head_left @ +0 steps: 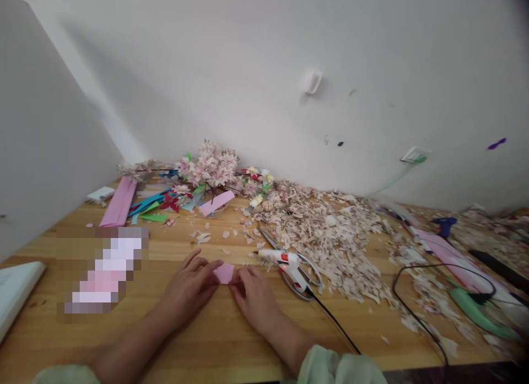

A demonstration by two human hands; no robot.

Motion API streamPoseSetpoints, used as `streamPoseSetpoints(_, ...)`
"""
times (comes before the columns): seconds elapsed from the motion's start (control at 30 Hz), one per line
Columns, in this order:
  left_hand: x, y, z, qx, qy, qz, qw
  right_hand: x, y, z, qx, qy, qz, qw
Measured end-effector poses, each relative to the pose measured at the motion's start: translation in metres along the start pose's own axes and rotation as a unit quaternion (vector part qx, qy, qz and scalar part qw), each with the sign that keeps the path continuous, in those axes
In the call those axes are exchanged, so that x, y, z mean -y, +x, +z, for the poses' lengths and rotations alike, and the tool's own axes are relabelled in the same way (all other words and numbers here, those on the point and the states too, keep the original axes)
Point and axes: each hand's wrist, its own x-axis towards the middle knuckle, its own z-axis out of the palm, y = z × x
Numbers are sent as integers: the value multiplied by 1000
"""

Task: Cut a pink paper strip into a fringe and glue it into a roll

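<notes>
A small piece of pink paper (224,273) lies between my two hands, low over the wooden table. My left hand (194,279) pinches its left edge with thumb and fingers. On the other side, my right hand (253,291) grips the right edge, its fingertips bunched together. Just right of my right hand rests a white glue gun (285,258) with a lit red light and a black cord. It lies across a pair of scissors (311,268), whose blades point toward the back left.
Dried petal-like scraps (330,235) cover the table's middle and right. Artificial flowers (215,163) stand at the back near the wall. Pink paper strips (119,202) lie at left, and a white box-like object (19,290) sits at the left edge. A green-handled tool (475,312) is at right.
</notes>
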Motion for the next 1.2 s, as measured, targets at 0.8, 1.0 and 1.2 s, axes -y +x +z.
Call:
streamPoseSetpoints(0.8,-5,-3,4,8,-5,18,1000,-2,3,-6,8,136,97,986)
streamPoseSetpoints(1.0,-8,-1,5,10,-19,-37,999,0,3,-9,16,113,91,989)
streamPoseSetpoints(1.2,-7,0,7,14,-71,-103,992,1,5,-5,10,108,154,982)
